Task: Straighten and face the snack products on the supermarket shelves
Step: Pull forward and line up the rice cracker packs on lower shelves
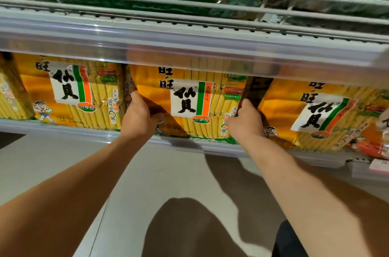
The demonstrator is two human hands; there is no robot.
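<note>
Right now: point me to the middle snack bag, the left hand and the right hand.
middle snack bag (190,99): head view, on its white front label.
left hand (140,117): head view, back of the hand, gripping the bag's left edge.
right hand (245,119): head view, back of the hand, gripping the bag's right edge.

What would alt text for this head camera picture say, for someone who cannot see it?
Two bare hands grip the middle orange-and-yellow rice cracker bag on a supermarket shelf, left hand on its left edge and right hand on its right edge. Matching bags stand on either side.
</note>
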